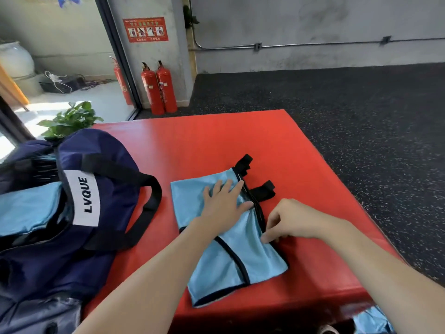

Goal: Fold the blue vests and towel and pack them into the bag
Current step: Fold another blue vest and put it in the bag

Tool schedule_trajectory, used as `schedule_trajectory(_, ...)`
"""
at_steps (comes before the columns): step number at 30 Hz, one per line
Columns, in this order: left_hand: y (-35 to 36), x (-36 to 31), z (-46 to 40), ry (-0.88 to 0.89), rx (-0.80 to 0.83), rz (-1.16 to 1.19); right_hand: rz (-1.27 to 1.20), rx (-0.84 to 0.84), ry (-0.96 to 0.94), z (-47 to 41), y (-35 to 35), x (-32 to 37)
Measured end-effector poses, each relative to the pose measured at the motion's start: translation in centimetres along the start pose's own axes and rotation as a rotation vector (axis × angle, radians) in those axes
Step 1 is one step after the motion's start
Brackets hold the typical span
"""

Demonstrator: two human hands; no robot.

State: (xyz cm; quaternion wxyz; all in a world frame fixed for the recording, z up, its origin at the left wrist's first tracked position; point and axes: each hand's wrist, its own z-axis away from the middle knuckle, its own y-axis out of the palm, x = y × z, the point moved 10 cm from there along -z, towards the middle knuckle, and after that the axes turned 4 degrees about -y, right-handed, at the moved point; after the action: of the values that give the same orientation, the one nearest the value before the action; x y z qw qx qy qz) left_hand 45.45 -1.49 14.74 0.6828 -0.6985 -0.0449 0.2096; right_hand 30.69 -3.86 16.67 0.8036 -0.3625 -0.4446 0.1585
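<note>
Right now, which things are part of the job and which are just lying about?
Job: vest, left hand flat on it, right hand pinching its edge, bag, red table.
Lying about: extinguishers, plant, wall sign.

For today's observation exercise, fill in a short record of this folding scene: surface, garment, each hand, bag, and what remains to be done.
surface: red mat on a dark speckled floor
garment: light blue vest with black trim, partly folded, black straps sticking out at its far edge
left hand: flat, fingers straight, pressing the vest down
right hand: fingers curled, pinching the vest's right edge
bag: navy bag labelled LVQUE, left of the vest, open, light blue fabric visible inside
remaining: this vest is not yet in the bag
</note>
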Motion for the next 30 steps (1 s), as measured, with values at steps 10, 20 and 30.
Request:
schedule_trajectory(10, -0.9, -1.2, 3.1, 0.065, -0.010, 0.079, 0.022, -0.101, 0.027, 1.8, -0.1, -1.2)
schedule_trajectory(20, -3.1, 0.8, 12.6, 0.241, -0.103, 0.143, 0.095, -0.344, -0.153, 5.4, -0.7, 2.1)
schedule_trajectory(30, -3.0, 4.0, 21.5, 0.271, -0.099, 0.245, 0.209, -0.230, -0.268, 9.0, 5.4, 2.8)
